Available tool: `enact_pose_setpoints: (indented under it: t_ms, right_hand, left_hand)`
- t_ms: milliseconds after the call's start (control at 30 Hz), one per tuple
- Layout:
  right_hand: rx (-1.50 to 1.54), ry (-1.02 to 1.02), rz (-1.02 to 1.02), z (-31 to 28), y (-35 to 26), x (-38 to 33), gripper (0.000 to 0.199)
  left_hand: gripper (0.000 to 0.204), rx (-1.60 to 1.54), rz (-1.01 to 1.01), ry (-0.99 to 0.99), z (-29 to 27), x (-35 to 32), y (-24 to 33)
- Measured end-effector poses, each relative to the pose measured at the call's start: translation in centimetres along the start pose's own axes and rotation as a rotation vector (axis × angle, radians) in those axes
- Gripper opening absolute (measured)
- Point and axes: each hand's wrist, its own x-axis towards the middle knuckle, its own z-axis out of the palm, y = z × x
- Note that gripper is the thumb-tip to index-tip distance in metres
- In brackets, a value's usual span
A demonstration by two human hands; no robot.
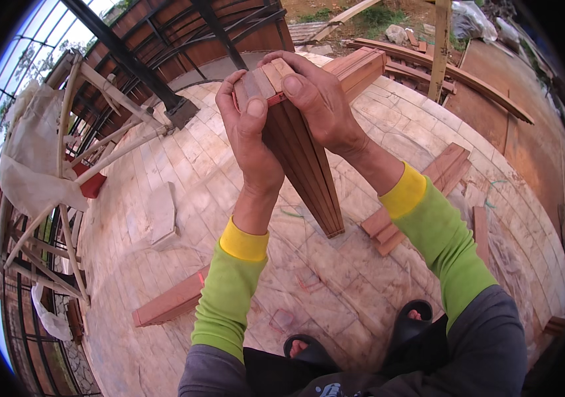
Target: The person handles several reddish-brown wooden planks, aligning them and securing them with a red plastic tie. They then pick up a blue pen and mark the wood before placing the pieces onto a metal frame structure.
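Left hand (pixel 253 135) and right hand (pixel 329 109), equally near, grip opposite sides of the upper end of a bundle of wooden strips (pixel 301 165), its long axis dropping steeply below them toward the tiled floor (pixel 124 205), well inside its right edge.

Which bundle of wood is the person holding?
The upright plank bundle, its top between the left hand and right hand. Others, like the reddish bundle beside the left sleeve, lie flat.
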Motion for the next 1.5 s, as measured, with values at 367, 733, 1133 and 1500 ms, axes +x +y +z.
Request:
enact_pose_setpoints:
  t_ms: [367,733,1133,1500]
  right_hand:
    - [0.092,0.023,0.102,0.2,-0.1,-0.2,0.052]
    - [0.055,0.077,-0.026,0.6,-0.4,-0.4,0.045]
    - [-0.41,-0.132,-0.618,-2.5,-0.7,-0.7,0.035]
    - [-0.349,-0.185,-0.542,-1.6,1.1,-1.8,0.054]
  left_hand:
    - [0.044,-0.247,-0.096,0.046,0.2,0.0,0.0]
    - [0.048,0.101,0.041,0.063,0.0,-0.2,-0.8]
    - [0.064,0.132,0.044,-0.135,-0.5,0.2,1.3]
    - [0.069,-0.155,-0.15,-0.182,-2.6,1.7,0.3]
